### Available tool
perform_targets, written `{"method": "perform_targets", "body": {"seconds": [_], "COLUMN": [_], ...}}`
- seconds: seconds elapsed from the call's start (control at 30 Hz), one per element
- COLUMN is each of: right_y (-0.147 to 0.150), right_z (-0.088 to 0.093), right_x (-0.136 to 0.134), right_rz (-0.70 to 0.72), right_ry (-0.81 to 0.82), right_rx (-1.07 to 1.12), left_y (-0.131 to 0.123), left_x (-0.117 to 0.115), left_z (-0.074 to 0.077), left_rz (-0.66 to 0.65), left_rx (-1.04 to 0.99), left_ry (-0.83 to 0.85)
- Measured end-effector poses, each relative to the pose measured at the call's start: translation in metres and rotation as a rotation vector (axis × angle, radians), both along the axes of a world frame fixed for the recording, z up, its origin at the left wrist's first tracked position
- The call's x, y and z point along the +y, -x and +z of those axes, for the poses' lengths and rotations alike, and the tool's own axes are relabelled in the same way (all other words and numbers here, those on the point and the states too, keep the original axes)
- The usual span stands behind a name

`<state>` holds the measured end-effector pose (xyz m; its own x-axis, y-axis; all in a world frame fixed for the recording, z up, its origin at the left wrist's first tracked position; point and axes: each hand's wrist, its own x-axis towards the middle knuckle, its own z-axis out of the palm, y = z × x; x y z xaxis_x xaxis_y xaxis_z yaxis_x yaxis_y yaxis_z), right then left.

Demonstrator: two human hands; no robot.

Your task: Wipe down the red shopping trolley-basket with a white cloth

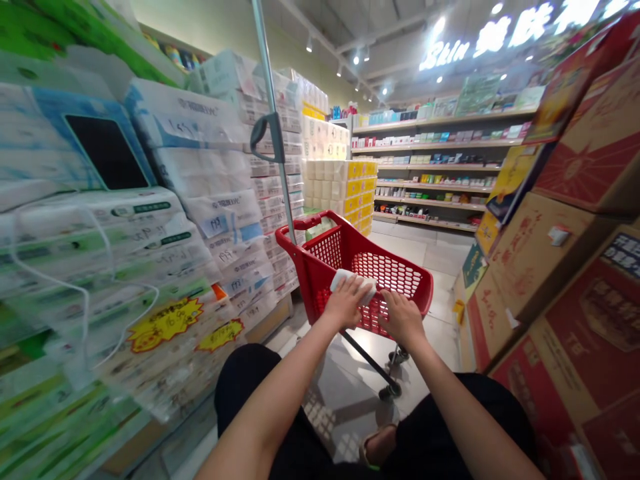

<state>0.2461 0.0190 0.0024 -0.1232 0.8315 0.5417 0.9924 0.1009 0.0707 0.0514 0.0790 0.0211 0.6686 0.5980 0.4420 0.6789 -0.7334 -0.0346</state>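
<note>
A red plastic shopping cart (313, 277) with perforated basket walls stands in front of me. My left hand (345, 303) lies over a folded white cloth or wipe (343, 277), pressing it against the cart's near upper rim. Its fingers cover most of the white piece, so its exact kind is unclear. Just to the right, my right hand (403, 319) is at the same rim with its fingers apart and nothing in it. Whether its fingertips touch the rim I cannot tell. A tall metal pole (273, 100) with a grey handle rises from the cart's handle end.
Stacked tissue packs (215, 173) line the left, with a dark-screened device (107, 150), a white cable (85, 313) and yellow price tags (167, 323). Cardboard boxes (530, 247) are piled on the right. Stocked shelves (430, 167) stand behind the cart on a tiled floor (437, 257).
</note>
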Motion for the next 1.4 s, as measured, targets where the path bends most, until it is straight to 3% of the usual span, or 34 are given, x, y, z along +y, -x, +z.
{"method": "perform_targets", "body": {"seconds": [0.13, 0.23, 0.33, 0.5, 0.57, 0.63, 0.73, 0.9, 1.1, 1.27, 1.4], "right_y": [-0.004, 0.001, 0.011, 0.025, 0.024, 0.022, 0.017, 0.021, 0.026, -0.003, -0.016], "right_z": [0.000, 0.001, 0.004, 0.005, 0.005, 0.005, 0.004, 0.004, 0.013, 0.019, 0.014], "right_x": [-0.001, -0.002, -0.002, -0.001, -0.001, -0.001, -0.003, -0.003, -0.004, -0.011, -0.016], "right_rz": [-0.033, -0.062, -0.082, -0.072, -0.064, -0.048, -0.021, -0.025, 0.038, -0.019, -0.053], "right_ry": [0.013, 0.021, 0.030, 0.042, 0.052, 0.060, 0.070, 0.076, 0.161, 0.278, 0.261], "right_rx": [-0.011, -0.015, -0.014, -0.010, -0.009, -0.007, -0.005, 0.004, 0.028, 0.050, -0.014], "left_y": [0.056, 0.076, 0.057, -0.013, -0.028, -0.026, 0.001, 0.038, 0.026, 0.031, 0.024], "left_x": [0.034, 0.047, 0.036, -0.011, -0.023, -0.023, -0.004, 0.029, 0.022, 0.027, 0.024], "left_z": [0.024, 0.031, 0.022, -0.010, -0.015, -0.013, -0.001, 0.011, 0.001, 0.002, 0.001], "left_rz": [0.205, 0.315, 0.316, 0.162, 0.103, 0.042, 0.004, 0.213, 0.293, 0.259, 0.258], "left_rx": [0.034, 0.028, -0.016, -0.075, -0.087, -0.056, 0.014, 0.026, -0.021, -0.020, -0.056], "left_ry": [-0.017, -0.046, -0.022, 0.009, 0.023, 0.029, 0.019, -0.010, -0.005, 0.003, 0.035]}}
